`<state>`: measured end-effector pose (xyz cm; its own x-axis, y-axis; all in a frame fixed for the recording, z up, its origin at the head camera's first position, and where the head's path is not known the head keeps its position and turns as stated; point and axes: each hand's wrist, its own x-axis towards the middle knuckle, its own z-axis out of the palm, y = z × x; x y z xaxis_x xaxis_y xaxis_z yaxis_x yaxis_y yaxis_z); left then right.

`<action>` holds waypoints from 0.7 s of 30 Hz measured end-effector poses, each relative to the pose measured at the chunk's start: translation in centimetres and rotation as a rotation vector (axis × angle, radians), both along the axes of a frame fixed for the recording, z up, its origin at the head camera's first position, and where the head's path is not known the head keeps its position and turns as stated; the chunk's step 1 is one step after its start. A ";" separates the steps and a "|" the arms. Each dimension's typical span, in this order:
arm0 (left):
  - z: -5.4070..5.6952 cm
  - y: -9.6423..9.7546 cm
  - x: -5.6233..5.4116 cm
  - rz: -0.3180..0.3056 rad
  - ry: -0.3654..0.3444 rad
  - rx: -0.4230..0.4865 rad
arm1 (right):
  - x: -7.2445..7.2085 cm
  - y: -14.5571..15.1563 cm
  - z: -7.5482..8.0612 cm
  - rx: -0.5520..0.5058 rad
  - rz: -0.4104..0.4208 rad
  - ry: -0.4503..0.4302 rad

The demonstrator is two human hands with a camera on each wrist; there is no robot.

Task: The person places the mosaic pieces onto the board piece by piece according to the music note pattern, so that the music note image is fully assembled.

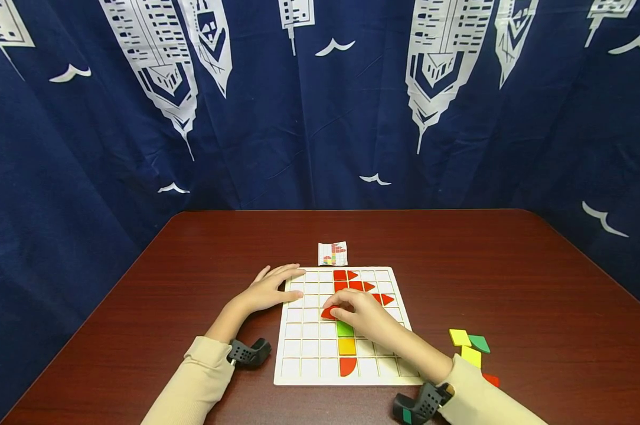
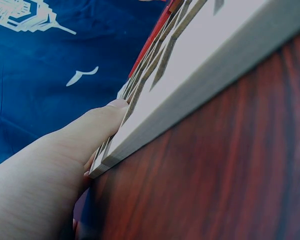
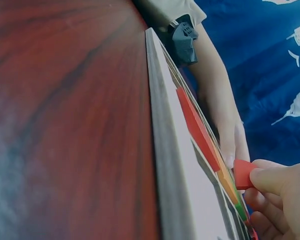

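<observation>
Navy cloth [image 1: 352, 112] hung behind the table [image 1: 245, 236], white tower prints [image 1: 450, 35] pointing down, white bird-like marks [image 1: 335, 46] scattered between. Table was reddish-brown with dark grain, far corners rounded. Light seemed soft.

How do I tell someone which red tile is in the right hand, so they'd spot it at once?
On the reddish-brown table lies a white gridded board. Near its middle, beside a green tile, the right hand pinches a red tile. It's the only tile in a grip; other red tiles lie flat.
</observation>
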<state>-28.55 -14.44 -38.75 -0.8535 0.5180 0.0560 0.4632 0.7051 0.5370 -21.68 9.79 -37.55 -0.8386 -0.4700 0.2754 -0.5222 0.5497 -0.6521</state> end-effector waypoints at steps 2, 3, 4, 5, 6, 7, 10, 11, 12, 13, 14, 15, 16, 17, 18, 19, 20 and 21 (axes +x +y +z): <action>-0.1 0.0 0.0 0.000 0.003 0.003 | -0.1 0.1 -0.2 -0.007 -0.006 -0.005; -0.1 0.0 0.0 -0.001 0.005 0.003 | -0.2 0.1 -0.3 -0.010 -0.012 -0.006; -0.1 0.0 0.0 -0.004 0.006 0.004 | -0.2 0.1 -0.4 -0.014 -0.018 -0.007; -0.1 0.0 0.0 -0.004 0.007 0.004 | -0.3 0.2 -0.4 -0.021 -0.021 -0.009; -0.1 0.0 0.0 -0.004 0.008 0.001 | -0.3 0.2 -0.5 -0.026 -0.023 -0.013; 0.0 0.0 0.0 -0.004 0.010 0.000 | -0.4 0.2 -0.5 -0.030 -0.025 -0.014; 0.1 0.0 0.1 -0.005 0.009 0.002 | -0.5 0.3 -0.7 -0.041 -0.023 -0.015; 0.1 0.0 0.1 -0.005 0.007 0.003 | -0.6 0.3 -0.7 -0.043 -0.022 -0.016; 0.1 0.1 0.1 -0.005 0.007 0.004 | -0.5 0.3 -0.7 -0.044 -0.019 -0.022; 0.2 0.1 0.1 -0.005 0.005 0.005 | -0.5 0.4 -0.7 -0.047 -0.013 -0.029; 0.2 0.1 0.2 -0.006 0.003 0.005 | -0.4 0.4 -0.7 -0.051 -0.007 -0.041; 0.2 0.1 0.2 -0.005 0.002 0.003 | -0.4 0.4 -0.6 -0.050 0.005 -0.046; 0.2 0.1 0.2 -0.005 0.002 0.003 | -0.3 0.4 -0.6 -0.048 0.018 -0.054; 0.2 0.1 0.2 -0.005 0.002 0.002 | -0.2 0.4 -0.5 -0.043 0.032 -0.062; 0.2 0.1 0.2 -0.005 0.002 0.002 | -0.1 0.4 -0.5 -0.036 0.049 -0.070; 0.2 0.1 0.2 -0.005 0.001 0.002 | 0.0 0.3 -0.5 -0.028 0.066 -0.073; 0.2 0.1 0.2 -0.005 0.001 0.002 | 0.1 0.3 -0.4 -0.017 0.083 -0.071; 0.2 0.1 0.2 -0.005 0.001 0.001 | 0.2 0.3 -0.4 -0.005 0.101 -0.065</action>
<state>-28.37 -14.35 -38.59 -0.8510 0.5220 0.0571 0.4669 0.7025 0.5372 -21.51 10.08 -37.96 -0.8033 -0.5515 0.2248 -0.5314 0.4933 -0.6887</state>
